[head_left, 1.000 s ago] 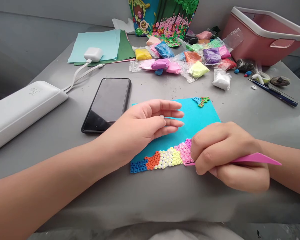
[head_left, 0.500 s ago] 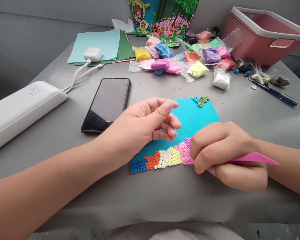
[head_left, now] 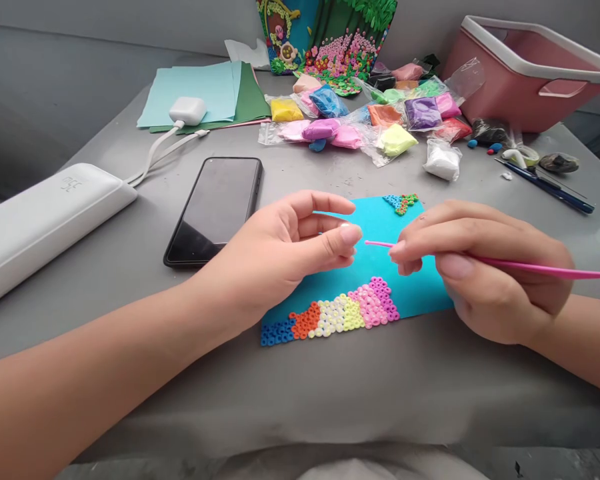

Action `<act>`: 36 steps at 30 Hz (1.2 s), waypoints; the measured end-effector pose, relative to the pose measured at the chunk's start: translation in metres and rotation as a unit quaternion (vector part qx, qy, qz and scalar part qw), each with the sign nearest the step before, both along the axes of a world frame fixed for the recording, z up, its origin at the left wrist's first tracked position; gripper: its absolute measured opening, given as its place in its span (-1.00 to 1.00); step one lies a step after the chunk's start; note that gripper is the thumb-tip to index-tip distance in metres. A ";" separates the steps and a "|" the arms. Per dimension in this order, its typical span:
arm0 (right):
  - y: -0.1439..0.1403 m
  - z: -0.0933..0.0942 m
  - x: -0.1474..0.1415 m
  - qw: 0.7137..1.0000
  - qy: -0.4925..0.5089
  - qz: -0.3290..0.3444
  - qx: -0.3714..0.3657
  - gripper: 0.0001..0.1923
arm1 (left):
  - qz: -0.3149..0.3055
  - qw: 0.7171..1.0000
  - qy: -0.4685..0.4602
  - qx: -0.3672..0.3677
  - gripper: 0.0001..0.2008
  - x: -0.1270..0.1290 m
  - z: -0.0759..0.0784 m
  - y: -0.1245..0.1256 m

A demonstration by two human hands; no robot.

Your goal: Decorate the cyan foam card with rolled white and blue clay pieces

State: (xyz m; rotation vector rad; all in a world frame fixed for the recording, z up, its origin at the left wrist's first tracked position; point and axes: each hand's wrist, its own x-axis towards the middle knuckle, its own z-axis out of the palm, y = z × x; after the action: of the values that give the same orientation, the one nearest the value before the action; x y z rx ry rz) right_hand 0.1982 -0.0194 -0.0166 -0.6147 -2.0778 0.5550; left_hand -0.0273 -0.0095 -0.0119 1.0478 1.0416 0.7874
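My right hand [head_left: 490,260] pinches a slim pink clay modelling tool [head_left: 540,268] with a small rounded tip, held above a bright blue card [head_left: 375,267]. My left hand [head_left: 300,240] hovers over the card's left part, its index finger and thumb apart around a gap. The tool's tip points at the left thumb, a short way from it. Along the card's near edge runs a band of small clay rings [head_left: 333,313] in blue, orange, white, yellow, pink and purple. Blue, green and red rings [head_left: 401,203] fill a patch at the far corner.
A phone [head_left: 215,207] lies left of the card, and a white power bank [head_left: 55,220] farther left. Behind are bagged coloured clay [head_left: 380,117], a decorated clay picture [head_left: 330,43], coloured sheets [head_left: 195,83], a pink bin [head_left: 520,87] and a dark blue pen [head_left: 550,187].
My right hand has lifted the tool off the purple rings, up and towards my left hand. My left index finger and thumb have spread apart.
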 end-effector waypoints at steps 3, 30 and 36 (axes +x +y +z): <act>0.001 -0.001 -0.002 1.000 0.009 -0.015 0.002 -0.69 | -0.004 1.000 -0.010 -0.007 -0.70 0.001 0.000 0.000; 0.004 -0.006 -0.003 0.999 0.031 -0.011 -0.015 -0.70 | -0.043 0.999 0.000 -0.006 -0.87 0.002 0.002 0.000; 0.005 -0.007 -0.003 0.999 0.042 -0.016 -0.016 -0.69 | -0.037 0.999 -0.003 -0.011 -0.89 0.003 0.001 0.000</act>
State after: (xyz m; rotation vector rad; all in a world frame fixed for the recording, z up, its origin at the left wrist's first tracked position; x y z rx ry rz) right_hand 0.1948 -0.0145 -0.0235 -0.6315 -1.9793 0.5867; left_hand -0.0238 -0.0100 -0.0104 1.0579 0.9986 0.7178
